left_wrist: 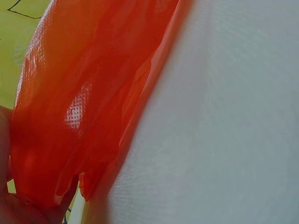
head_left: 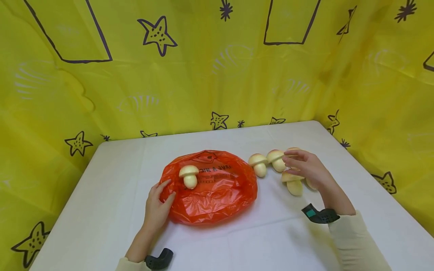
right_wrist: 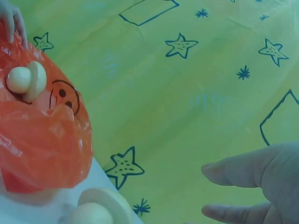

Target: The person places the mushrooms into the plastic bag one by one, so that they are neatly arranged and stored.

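Note:
A red plastic bag (head_left: 217, 203) with dark printing lies spread on the table. A cream toy mushroom (head_left: 189, 177) stands in its left part, cap up. My left hand (head_left: 157, 207) holds the bag's left rim, its thumb and fingers about the thin film; in the left wrist view the red film (left_wrist: 88, 93) fills much of the picture beside that hand. My right hand (head_left: 310, 169) hovers over several more mushrooms (head_left: 294, 184) right of the bag. Its thumb and fingers (right_wrist: 238, 172) are apart with nothing between them, and it partly hides the mushrooms beneath.
Two mushrooms, one nearer the bag (head_left: 260, 165) and one beside it (head_left: 276, 160), lie along the bag's right side. A white cloth covers the table (head_left: 112, 180). Yellow curtains (head_left: 190, 82) with drawn starfish hang behind and at both sides.

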`<state>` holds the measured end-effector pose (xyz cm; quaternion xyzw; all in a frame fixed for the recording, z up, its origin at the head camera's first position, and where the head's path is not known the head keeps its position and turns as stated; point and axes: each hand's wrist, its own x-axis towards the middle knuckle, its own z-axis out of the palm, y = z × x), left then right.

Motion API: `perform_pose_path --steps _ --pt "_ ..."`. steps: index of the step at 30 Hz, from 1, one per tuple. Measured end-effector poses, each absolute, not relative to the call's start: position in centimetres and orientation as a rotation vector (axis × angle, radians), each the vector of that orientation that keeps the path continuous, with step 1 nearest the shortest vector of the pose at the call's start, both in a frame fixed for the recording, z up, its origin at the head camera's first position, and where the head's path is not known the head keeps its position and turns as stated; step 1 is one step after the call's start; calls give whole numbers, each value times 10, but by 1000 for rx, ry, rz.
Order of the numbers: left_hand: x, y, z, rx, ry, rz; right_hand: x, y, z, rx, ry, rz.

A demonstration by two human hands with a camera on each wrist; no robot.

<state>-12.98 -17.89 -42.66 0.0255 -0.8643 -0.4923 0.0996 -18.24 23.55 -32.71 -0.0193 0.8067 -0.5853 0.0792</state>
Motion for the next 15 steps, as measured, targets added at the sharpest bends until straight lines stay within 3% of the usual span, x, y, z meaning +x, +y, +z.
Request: perform_pose_path --steps 15 --pt "-130 -179 -428 72 -2542 -1449 -181 260 -334 -21 2513 -1604"
